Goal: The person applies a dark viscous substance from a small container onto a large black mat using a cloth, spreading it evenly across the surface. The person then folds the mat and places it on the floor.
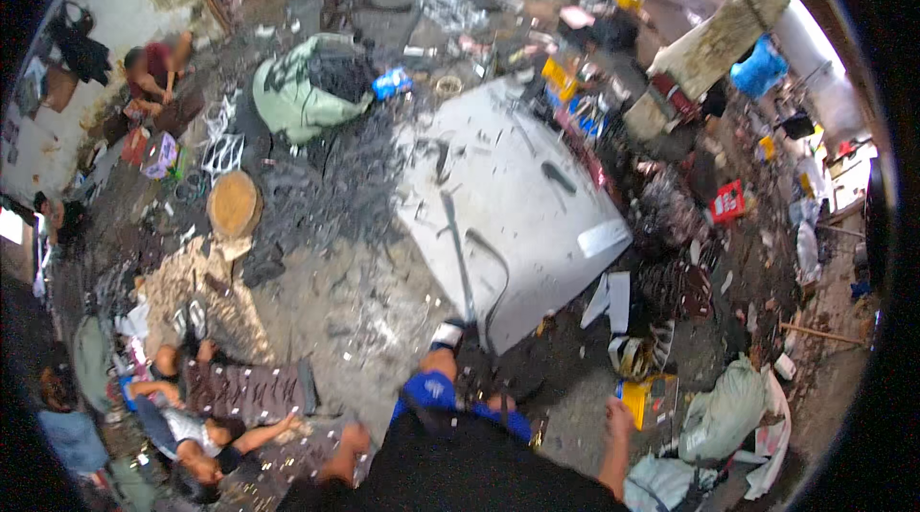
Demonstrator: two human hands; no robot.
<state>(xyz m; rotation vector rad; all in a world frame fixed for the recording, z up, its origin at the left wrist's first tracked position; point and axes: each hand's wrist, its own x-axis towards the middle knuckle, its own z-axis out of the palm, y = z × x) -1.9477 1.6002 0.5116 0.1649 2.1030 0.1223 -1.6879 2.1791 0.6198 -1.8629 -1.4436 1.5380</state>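
My left hand [355, 437] hangs beside my body on the left, small and blurred. It is nearest to a row of brown pieces [247, 389] lying by a seated person. My right hand [618, 416] hangs low on the right, next to a yellow box [633, 399] on the floor; contact cannot be made out. No object shows clearly in either hand, and their fingers are too smeared to read. Beyond my feet lies a large pale sheet [527, 272], with long dark strips [458, 253] and a dark sole-shaped piece [558, 177] on it.
A person [196, 445] sits close on my left; another [158, 81] sits at the far left wall. A round wooden block [234, 205], an open green sack [307, 95] and dark scraps cover the left floor. Sacks [724, 411] lie near right; a red box [726, 201] lies beyond.
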